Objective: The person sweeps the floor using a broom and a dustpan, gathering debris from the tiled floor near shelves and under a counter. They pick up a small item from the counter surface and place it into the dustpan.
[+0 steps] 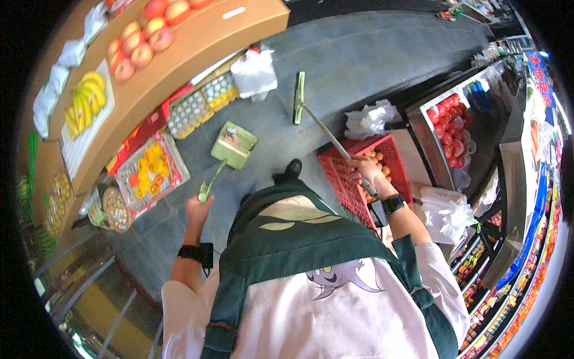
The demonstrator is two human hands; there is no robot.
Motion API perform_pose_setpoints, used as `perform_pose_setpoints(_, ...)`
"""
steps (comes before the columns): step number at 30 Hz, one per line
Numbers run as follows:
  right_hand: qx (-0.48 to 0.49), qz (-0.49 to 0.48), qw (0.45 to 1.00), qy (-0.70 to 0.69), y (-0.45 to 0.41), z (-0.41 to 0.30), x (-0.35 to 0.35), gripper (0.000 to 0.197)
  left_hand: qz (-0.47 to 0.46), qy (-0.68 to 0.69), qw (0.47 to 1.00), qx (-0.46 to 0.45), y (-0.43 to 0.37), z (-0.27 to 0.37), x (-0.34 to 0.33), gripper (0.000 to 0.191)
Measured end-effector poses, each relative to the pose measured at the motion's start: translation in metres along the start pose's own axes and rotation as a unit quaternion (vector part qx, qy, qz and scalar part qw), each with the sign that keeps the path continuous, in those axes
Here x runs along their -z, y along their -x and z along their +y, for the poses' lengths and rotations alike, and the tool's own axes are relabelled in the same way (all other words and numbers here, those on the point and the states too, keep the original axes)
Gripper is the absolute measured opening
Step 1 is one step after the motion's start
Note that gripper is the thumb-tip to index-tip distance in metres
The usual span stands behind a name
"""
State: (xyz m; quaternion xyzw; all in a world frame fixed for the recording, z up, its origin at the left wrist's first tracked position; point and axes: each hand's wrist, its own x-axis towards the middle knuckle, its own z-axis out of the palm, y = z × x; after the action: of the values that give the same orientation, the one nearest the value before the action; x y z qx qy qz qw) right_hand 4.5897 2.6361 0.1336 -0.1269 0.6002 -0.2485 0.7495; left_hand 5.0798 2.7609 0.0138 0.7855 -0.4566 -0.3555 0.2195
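Observation:
At the lower left of centre my left hand (197, 212) is closed around the handle of a green long-handled dustpan (234, 146), whose pan hangs over the dark floor. My right hand (364, 170) grips the grey pole of a broom or floor squeegee with a green head (300, 98). That head is ahead of me on the floor, near the middle of the aisle. Beneath my right hand stands a red plastic crate (343, 175) holding brown eggs (384, 169), partly hidden by my arm.
Egg trays (190, 114), a white plastic bag (254, 74) and a box of yellow packets (152, 172) line the left side, below a fruit stand (224, 33). Right are a metal display case of red fruit (448, 130), white bags (444, 213) and snack shelves (493, 309).

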Motion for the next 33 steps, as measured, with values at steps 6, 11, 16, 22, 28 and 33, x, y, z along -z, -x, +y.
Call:
perform_pose_setpoints(6,0.039,0.056,0.996,0.061,-0.030,-0.090,0.053,0.025,-0.036,-0.026,0.999,-0.027,-0.054,0.119,-0.045,0.036)
perform_pose_setpoints(11,0.084,0.094,0.983,0.131,-0.066,-0.165,0.081,0.027,-0.045,0.074,0.996,-0.035,-0.122,0.204,-0.095,0.032)
perform_pose_setpoints(16,0.075,0.105,0.977,0.167,-0.094,-0.245,0.085,0.031,-0.027,0.187,0.981,-0.053,-0.203,0.262,-0.142,0.028)
perform_pose_setpoints(22,0.109,0.106,0.948,0.281,-0.139,-0.324,0.091,0.020,-0.057,0.103,0.992,-0.035,-0.282,0.336,-0.166,0.030)
perform_pose_setpoints(28,0.090,0.156,0.861,0.476,-0.236,-0.406,0.123,0.045,-0.026,0.091,0.996,-0.005,-0.328,0.390,-0.201,0.034)
perform_pose_setpoints(33,0.091,0.155,0.806,0.564,-0.333,-0.467,0.150,0.034,0.018,0.082,0.994,0.066,-0.362,0.428,-0.227,0.033)
